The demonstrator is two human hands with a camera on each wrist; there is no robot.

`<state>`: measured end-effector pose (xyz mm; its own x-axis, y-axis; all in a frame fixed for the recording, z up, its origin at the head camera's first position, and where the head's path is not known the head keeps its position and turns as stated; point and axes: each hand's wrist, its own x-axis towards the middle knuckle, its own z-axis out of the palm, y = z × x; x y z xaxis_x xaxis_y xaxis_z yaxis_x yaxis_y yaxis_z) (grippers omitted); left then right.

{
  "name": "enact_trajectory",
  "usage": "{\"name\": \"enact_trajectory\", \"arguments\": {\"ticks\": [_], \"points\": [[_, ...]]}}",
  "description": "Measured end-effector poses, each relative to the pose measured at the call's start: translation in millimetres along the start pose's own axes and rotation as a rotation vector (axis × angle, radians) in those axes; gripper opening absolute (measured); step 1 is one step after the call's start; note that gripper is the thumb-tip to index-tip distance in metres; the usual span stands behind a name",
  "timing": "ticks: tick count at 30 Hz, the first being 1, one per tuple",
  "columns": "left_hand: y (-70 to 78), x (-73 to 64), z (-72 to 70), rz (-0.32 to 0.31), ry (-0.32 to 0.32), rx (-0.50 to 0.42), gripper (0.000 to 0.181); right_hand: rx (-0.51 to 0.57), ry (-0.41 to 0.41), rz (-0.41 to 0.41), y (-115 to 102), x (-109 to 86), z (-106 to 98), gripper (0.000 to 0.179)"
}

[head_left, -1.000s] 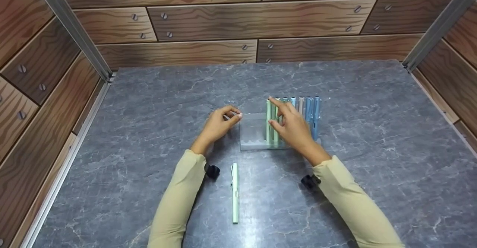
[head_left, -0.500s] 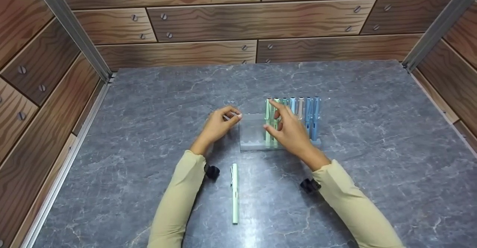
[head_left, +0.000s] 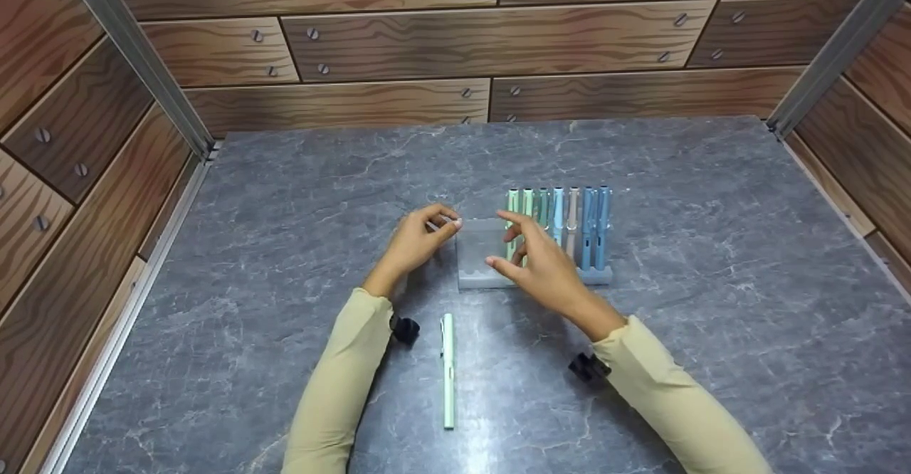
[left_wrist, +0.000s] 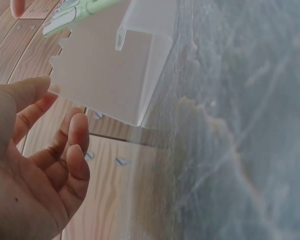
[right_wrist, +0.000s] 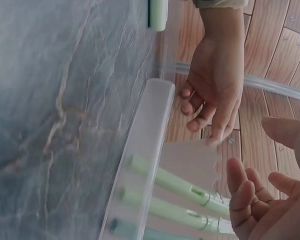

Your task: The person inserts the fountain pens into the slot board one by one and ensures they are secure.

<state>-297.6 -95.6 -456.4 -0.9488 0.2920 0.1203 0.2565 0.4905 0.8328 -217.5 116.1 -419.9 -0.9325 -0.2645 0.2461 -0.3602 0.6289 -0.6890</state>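
Note:
A clear plastic pen stand [head_left: 478, 248] leans back on the table, with several pens standing side by side in its right part. My left hand [head_left: 415, 240] pinches the stand's upper left corner [left_wrist: 57, 89] between thumb and index finger. In front of the pens hovers my right hand [head_left: 546, 266], fingers spread and holding nothing. The leftmost pen, light green [head_left: 512, 207], is partly hidden behind those fingers. In the right wrist view, two light green pens [right_wrist: 175, 182] and a dark green pen [right_wrist: 135, 232] rest in the stand's lower ledge [right_wrist: 157, 100].
Another light green pen [head_left: 448, 374] lies lengthwise on the grey marbled table [head_left: 320, 175], between my forearms. Farther right in the stand are light blue [head_left: 558, 211], greyish [head_left: 574, 207] and darker blue pens [head_left: 603, 235]. Wood-patterned walls [head_left: 398, 47] enclose the back and sides.
My right hand has let go of the leftmost light green pen and drawn left and toward me, uncovering more of the row. That pen now leans in the stand. My left hand has stayed put.

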Motion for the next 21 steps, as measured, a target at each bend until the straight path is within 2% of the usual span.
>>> {"name": "enact_trajectory", "arguments": {"ticks": [11,21], "points": [[3.1,-0.7,-0.8,0.001,0.006,0.007,0.021,0.014,-0.103,0.062,-11,-11.7,15,0.065],[2.9,-0.9,-0.9,0.012,0.011,0.001,0.02,0.057,-0.242,0.133,-17,-21.4,30,0.075]]}}
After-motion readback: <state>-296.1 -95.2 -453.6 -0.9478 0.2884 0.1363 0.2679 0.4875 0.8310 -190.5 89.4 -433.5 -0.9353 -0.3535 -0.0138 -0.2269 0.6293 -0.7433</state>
